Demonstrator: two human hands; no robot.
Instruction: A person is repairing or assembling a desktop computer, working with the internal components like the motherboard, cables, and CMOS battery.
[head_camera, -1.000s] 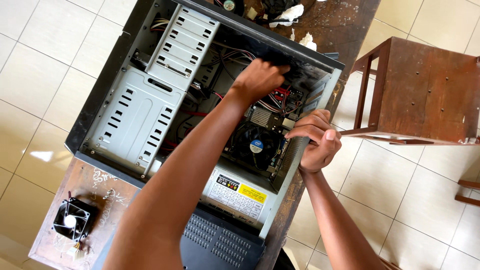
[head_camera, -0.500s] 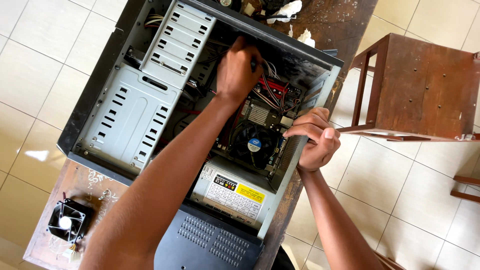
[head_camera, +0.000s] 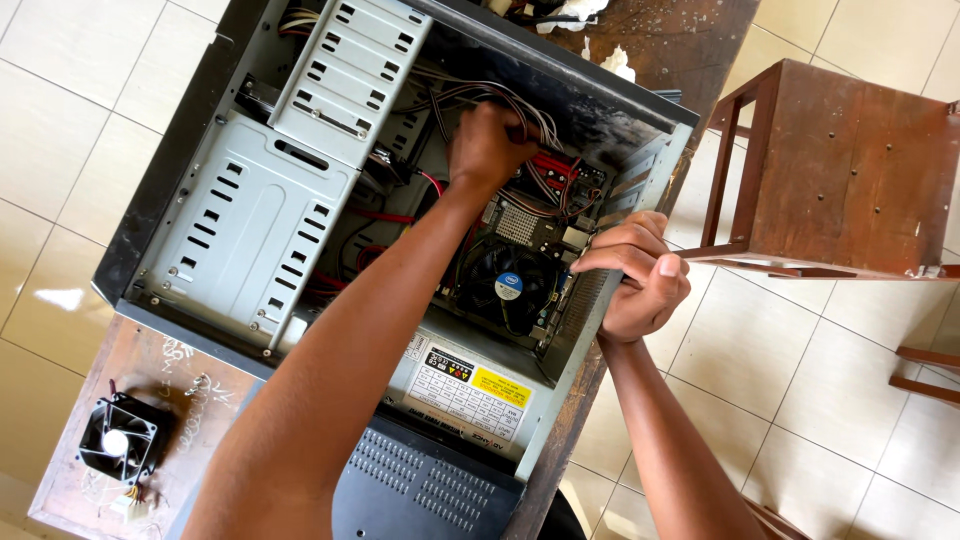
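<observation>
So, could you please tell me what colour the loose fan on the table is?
Black: the loose fan has a black frame and blades with a pale hub, seen in the head view.

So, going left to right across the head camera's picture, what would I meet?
Loose black fan → grey drive cage → left hand among the cables → black cooler fan → right hand on the case edge → brown wooden stool.
</observation>
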